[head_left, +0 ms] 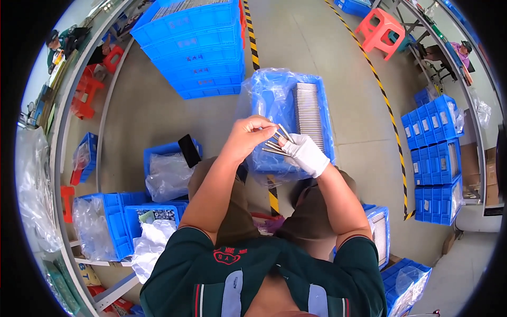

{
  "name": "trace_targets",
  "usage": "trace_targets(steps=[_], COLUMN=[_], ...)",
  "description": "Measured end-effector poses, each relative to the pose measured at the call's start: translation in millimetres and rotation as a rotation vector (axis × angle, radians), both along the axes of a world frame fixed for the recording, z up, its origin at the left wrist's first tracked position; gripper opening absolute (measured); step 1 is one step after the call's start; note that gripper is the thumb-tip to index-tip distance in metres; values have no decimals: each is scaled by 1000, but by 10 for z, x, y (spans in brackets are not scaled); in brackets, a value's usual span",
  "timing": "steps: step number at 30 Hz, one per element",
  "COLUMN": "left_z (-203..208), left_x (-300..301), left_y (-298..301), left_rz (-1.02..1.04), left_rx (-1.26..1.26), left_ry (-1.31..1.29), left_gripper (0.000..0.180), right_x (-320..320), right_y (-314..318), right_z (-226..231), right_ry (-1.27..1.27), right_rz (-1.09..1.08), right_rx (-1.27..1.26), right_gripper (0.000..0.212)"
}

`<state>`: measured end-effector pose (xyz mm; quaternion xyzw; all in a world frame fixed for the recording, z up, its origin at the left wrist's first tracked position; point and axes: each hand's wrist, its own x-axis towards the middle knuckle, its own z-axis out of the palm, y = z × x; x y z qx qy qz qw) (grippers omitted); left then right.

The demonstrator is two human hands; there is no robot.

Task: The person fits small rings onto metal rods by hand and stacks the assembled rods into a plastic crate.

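My right hand [306, 153], in a white glove, is closed around several thin metal rods [274, 151] that fan out to its left. My bare left hand [250, 136] is pinched, its fingertips at the upper end of one metal rod [284, 132] beside the gloved fingers. Both hands are above a blue crate [326, 108] lined with clear plastic film [262, 87]. Inside its right half lies a long, neat row of similar metal rods [307, 108]. My gloved hand hides the lower part of the row.
Stacked blue crates [198, 66] stand ahead on the left, more crates [435, 158] on the right. A black phone [189, 151] rests on a film-covered crate by my left knee. Red stools [381, 31] stand farther off. Yellow-black tape [388, 105] marks the floor. People sit at side benches.
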<state>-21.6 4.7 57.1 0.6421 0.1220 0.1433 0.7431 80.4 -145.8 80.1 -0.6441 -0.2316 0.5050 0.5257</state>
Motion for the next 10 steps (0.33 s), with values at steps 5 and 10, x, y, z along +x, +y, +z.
trace_targets(steps=[5,10], left_z=[41,70], left_x=[-7,-5], left_y=[13,52], left_rz=[-21,-5], left_rx=[-32,-96], left_ry=[59,93], left_gripper=[14,17], right_x=[-2,10], right_y=[-3,-3], right_z=[15,-11], right_ry=[8,35], right_rz=[-3,95], right_rx=[-5,-29], right_gripper=[29,27])
